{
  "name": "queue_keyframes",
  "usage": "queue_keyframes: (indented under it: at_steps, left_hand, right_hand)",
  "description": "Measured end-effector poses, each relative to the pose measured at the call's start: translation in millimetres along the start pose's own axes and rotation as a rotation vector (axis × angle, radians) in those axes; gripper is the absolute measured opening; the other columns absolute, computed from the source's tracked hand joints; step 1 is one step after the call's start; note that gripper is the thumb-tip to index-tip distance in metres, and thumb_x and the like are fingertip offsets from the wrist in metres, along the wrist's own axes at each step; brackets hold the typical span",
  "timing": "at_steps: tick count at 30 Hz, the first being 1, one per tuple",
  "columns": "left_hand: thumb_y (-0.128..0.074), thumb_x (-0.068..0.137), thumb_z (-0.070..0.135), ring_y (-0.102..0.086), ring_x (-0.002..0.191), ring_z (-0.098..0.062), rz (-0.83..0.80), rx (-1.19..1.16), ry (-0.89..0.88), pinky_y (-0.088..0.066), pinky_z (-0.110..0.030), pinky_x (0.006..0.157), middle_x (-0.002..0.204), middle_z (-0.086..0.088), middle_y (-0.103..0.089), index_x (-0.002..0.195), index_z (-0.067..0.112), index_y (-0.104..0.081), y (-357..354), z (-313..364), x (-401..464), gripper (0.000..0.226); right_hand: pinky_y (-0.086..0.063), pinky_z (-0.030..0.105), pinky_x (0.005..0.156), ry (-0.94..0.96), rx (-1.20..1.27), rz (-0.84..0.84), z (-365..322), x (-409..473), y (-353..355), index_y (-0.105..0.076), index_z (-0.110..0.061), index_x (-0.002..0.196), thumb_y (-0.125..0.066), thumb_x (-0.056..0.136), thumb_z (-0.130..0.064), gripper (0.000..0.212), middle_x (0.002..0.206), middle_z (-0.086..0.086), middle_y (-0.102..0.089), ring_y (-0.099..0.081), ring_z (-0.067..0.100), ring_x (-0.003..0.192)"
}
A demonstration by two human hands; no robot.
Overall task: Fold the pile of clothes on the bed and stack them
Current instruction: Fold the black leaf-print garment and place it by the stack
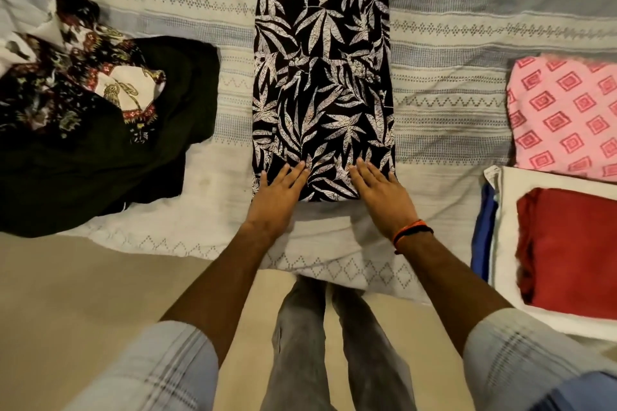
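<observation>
The leaf-print garment (322,77) lies in centre of the bed (450,27), already narrowed to a long strip running from 6 to 12 o'clock, its far end going out of view at top. Both hands lie flat on its near end. The left hand (278,197) presses the corner at approx. 7 o'clock, fingers straight and a little spread; the right hand (380,192), w/ an orange-black wrist thread (412,232), presses the corner at 5 o'clock in same way. Neither hand has hold of cloth, they only rest on it. I think this is to smooth the strip and keep the hem square before the next fold, prob. lifting the near end away towards 12.

At 9 o'clock is the unfolded pile (100,130), dark cloth w/ a floral piece on top, well apart from the strip, so work space stays free. At 3 o'clock is a folded pink piece (564,117), and at 4 o'clock a red piece (571,250) on a white one (507,227), w/ blue edge (484,230) beside. These look like the finished stacks, kept on the other side from the pile so done and not-done don't mix.
</observation>
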State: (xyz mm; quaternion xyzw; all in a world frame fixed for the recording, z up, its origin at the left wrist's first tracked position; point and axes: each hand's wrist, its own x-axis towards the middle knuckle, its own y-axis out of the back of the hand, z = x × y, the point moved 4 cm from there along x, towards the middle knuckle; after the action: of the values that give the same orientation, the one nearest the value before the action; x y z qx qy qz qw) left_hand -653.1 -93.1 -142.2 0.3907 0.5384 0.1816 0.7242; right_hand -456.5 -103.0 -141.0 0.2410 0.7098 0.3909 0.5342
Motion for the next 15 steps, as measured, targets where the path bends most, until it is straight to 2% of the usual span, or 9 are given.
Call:
queue_keyframes:
  at_steps: [6,8,11,13,15]
  left_hand:
    - [-0.044,0.087,-0.017,-0.009,0.152,-0.022,0.005,-0.002,-0.005,-0.013,-0.053,0.121,0.165,0.001,-0.003,0.157,0.017,-0.006,33.5,5.9,-27.4,0.087]
    - [-0.043,0.087,-0.017,-0.013,0.151,-0.021,0.002,-0.034,0.002,-0.015,-0.053,0.121,0.165,0.001,-0.008,0.157,0.018,-0.011,40.1,9.8,-40.0,0.085]
    - [-0.047,0.088,-0.015,-0.023,0.148,-0.021,0.044,-0.075,0.002,-0.023,-0.049,0.120,0.163,0.000,-0.018,0.156,0.019,-0.020,50.1,20.9,-66.9,0.081]
    - [-0.049,0.088,-0.013,-0.040,0.140,-0.024,0.095,-0.090,0.010,-0.036,-0.045,0.113,0.157,-0.004,-0.034,0.153,0.019,-0.029,53.2,29.3,-88.6,0.075]
    - [-0.051,0.090,-0.008,-0.057,0.120,-0.027,0.118,-0.122,0.059,-0.049,-0.042,0.100,0.138,-0.008,-0.056,0.146,0.021,-0.040,51.9,33.7,-107.0,0.064]
  right_hand:
    - [-0.021,0.038,0.122,-0.048,0.007,0.078,-4.2,-33.3,39.4,-0.022,-0.013,0.154,-0.039,0.095,0.009,0.065,0.162,0.009,-0.022,-0.029,0.022,0.147]
    - [-0.030,0.039,0.118,-0.063,0.007,0.097,-8.8,-47.7,50.1,-0.030,-0.014,0.152,-0.042,0.096,0.008,0.062,0.160,0.007,-0.030,-0.037,0.023,0.142]
    - [-0.048,0.038,0.104,-0.084,-0.003,0.102,-14.4,-74.1,62.7,-0.042,-0.017,0.144,-0.048,0.096,0.002,0.052,0.148,0.005,-0.048,-0.055,0.023,0.126]
    - [-0.052,0.036,0.096,-0.091,-0.029,0.100,-17.8,-94.4,67.9,-0.048,-0.017,0.138,-0.051,0.097,-0.002,0.044,0.135,0.004,-0.059,-0.061,0.022,0.115]
    - [-0.053,0.036,0.094,-0.103,-0.033,0.096,-20.2,-112.1,70.3,-0.052,-0.016,0.134,-0.052,0.098,-0.008,0.037,0.124,0.006,-0.064,-0.062,0.022,0.109]
